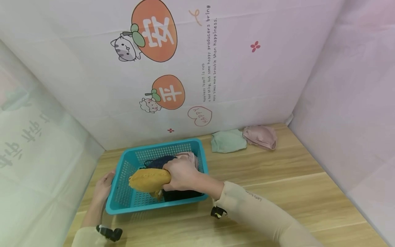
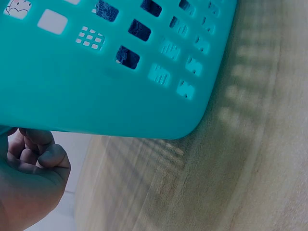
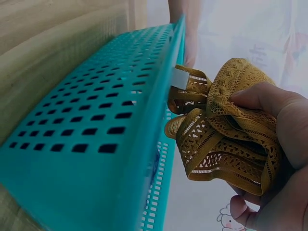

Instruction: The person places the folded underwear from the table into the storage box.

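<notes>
My right hand grips a folded mustard-yellow lace bra above the turquoise basket. The right wrist view shows the thumb pressed on the bra's lace, with its straps and a white tag hanging toward the basket rim. At the basket's left end, my left hand holds the rim with curled fingers, seen from below in the left wrist view. Inside the basket lie a dark navy lace piece, a pale pink piece and a black piece, partly hidden by my right hand.
Toward the back right of the wooden table lie a mint-green folded cloth piece and a dusty-pink bra. White printed cloth walls enclose the table at the back and both sides.
</notes>
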### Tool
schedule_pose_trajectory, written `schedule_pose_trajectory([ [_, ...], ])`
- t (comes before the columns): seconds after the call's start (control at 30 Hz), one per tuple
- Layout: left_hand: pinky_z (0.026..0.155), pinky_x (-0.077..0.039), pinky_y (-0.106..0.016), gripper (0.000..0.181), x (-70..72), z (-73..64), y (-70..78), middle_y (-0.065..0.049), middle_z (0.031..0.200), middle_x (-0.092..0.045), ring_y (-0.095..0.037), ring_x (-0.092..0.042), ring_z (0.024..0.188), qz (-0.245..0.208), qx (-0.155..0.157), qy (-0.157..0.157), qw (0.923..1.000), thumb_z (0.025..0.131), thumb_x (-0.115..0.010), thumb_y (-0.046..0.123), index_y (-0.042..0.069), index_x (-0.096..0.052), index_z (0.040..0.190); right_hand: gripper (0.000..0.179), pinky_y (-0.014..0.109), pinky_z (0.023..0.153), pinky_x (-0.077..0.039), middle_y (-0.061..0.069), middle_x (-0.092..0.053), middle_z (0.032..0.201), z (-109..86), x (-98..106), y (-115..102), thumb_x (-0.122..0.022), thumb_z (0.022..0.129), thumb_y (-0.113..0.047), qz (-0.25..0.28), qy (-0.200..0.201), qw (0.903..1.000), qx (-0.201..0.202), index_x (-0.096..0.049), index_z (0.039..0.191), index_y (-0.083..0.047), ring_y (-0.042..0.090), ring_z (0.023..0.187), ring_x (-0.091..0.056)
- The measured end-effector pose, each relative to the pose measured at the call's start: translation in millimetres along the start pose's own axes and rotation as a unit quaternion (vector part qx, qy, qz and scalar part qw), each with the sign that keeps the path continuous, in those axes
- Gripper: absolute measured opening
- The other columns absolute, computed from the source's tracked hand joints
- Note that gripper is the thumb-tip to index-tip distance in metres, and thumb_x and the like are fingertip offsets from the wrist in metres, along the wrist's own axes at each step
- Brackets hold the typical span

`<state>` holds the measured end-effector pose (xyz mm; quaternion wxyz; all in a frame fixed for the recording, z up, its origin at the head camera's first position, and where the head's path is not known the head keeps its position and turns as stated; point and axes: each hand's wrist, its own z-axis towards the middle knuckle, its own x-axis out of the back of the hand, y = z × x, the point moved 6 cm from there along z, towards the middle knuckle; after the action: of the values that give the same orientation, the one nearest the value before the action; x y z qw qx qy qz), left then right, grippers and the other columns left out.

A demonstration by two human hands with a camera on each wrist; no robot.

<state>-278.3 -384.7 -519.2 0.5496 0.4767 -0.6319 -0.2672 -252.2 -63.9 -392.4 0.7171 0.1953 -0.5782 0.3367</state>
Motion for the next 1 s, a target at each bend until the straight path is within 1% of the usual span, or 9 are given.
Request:
schedule_pose_trajectory([
  [0.07, 0.083, -0.052, -0.021, 0.088, 0.3, 0.7, 0.4, -0.019, 0.158, -0.037, -0.029, -0.051, 0.13, 0.004, -0.004, 0.001, 1.0, 0.093, -0.029, 0.074, 0.016, -0.027, 0.159, 0.031, 0.02, 0.057, -0.037, -0.014, -0.064, 0.079, 0.3, -3, -2, -0.077, 0.079, -0.052, 0.001, -0.006, 1.0, -0.003, -0.071, 0.095, -0.026, 0.0, 0.062, -0.047],
  [0.17, 0.082, -0.053, -0.022, 0.087, 0.8, 2.0, 0.3, -0.02, 0.157, -0.038, -0.015, -0.057, 0.115, 0.007, -0.007, 0.004, 0.9999, 0.094, -0.029, 0.074, 0.015, -0.028, 0.158, 0.03, 0.021, 0.055, -0.033, -0.014, -0.064, 0.079, 0.8, -7, -4, -0.078, 0.079, -0.051, 0.006, -0.011, 0.9999, -0.007, -0.07, 0.094, -0.026, 0.002, 0.062, -0.046],
  [0.27, 0.082, -0.054, -0.022, 0.083, 0.9, 2.7, 0.0, -0.02, 0.157, -0.039, 0.0, -0.056, 0.101, 0.003, -0.004, 0.006, 1.0, 0.096, -0.03, 0.071, 0.015, -0.028, 0.158, 0.031, 0.023, 0.058, -0.036, -0.013, -0.065, 0.08, 1.3, -14, -5, -0.077, 0.079, -0.052, 0.005, -0.022, 0.9997, -0.011, -0.07, 0.093, -0.026, 0.004, 0.064, -0.05],
  [0.37, 0.081, -0.054, -0.022, 0.077, 0.8, 2.7, 0.6, -0.02, 0.155, -0.041, 0.006, -0.057, 0.093, 0.0, -0.004, 0.009, 1.0, 0.1, -0.03, 0.066, 0.014, -0.03, 0.158, 0.042, 0.027, 0.067, -0.045, -0.012, -0.068, 0.089, 0.6, -23, -5, -0.074, 0.078, -0.062, -0.013, -0.048, 0.9987, -0.014, -0.072, 0.101, -0.027, 0.008, 0.074, -0.056],
  [0.5, 0.079, -0.055, -0.023, 0.076, 0.7, 2.5, 1.8, -0.021, 0.151, -0.044, 0.005, -0.058, 0.092, 0.007, -0.01, 0.015, 0.9998, 0.101, -0.029, 0.065, 0.014, -0.032, 0.157, 0.063, 0.031, 0.079, -0.049, -0.01, -0.07, 0.105, -1.7, -33, -3, -0.068, 0.076, -0.075, -0.041, -0.077, 0.996, -0.02, -0.071, 0.118, -0.028, 0.011, 0.088, -0.058],
  [0.57, 0.078, -0.055, -0.023, 0.08, 0.7, 2.6, 2.4, -0.021, 0.151, -0.044, 0.005, -0.057, 0.092, 0.012, -0.011, 0.016, 0.9997, 0.099, -0.029, 0.068, 0.014, -0.031, 0.157, 0.067, 0.03, 0.078, -0.048, -0.01, -0.069, 0.107, -2.3, -34, -2, -0.067, 0.076, -0.077, -0.045, -0.077, 0.9957, -0.023, -0.07, 0.122, -0.028, 0.012, 0.089, -0.057],
  [0.77, 0.08, -0.053, -0.02, 0.084, 0.7, 4.5, 2.6, -0.019, 0.155, -0.041, 0.009, -0.055, 0.093, 0.01, -0.007, 0.012, 0.9999, 0.096, -0.029, 0.072, 0.016, -0.029, 0.158, 0.067, 0.027, 0.071, -0.043, -0.01, -0.069, 0.104, -3.6, -31, 3, -0.068, 0.075, -0.078, -0.039, -0.074, 0.9959, -0.033, -0.071, 0.121, -0.029, 0.011, 0.085, -0.053],
  [0.9, 0.081, -0.052, -0.018, 0.085, 0.1, 4.3, 2.3, -0.017, 0.157, -0.039, 0.005, -0.055, 0.1, 0.001, 0.0, 0.011, 0.9999, 0.094, -0.03, 0.073, 0.017, -0.029, 0.158, 0.066, 0.032, 0.08, -0.049, -0.01, -0.069, 0.108, -4.9, -29, 6, -0.068, 0.076, -0.076, -0.036, -0.076, 0.9957, -0.039, -0.07, 0.122, -0.03, 0.013, 0.096, -0.059],
  [1.0, 0.081, -0.052, -0.017, 0.084, -0.6, 4.3, 2.2, -0.015, 0.159, -0.038, -0.008, -0.055, 0.115, -0.002, 0.005, 0.013, 0.9999, 0.094, -0.03, 0.073, 0.018, -0.029, 0.158, 0.064, 0.038, 0.09, -0.052, -0.01, -0.07, 0.111, -6.0, -28, 11, -0.068, 0.077, -0.075, -0.035, -0.07, 0.996, -0.043, -0.07, 0.122, -0.03, 0.014, 0.101, -0.062],
])
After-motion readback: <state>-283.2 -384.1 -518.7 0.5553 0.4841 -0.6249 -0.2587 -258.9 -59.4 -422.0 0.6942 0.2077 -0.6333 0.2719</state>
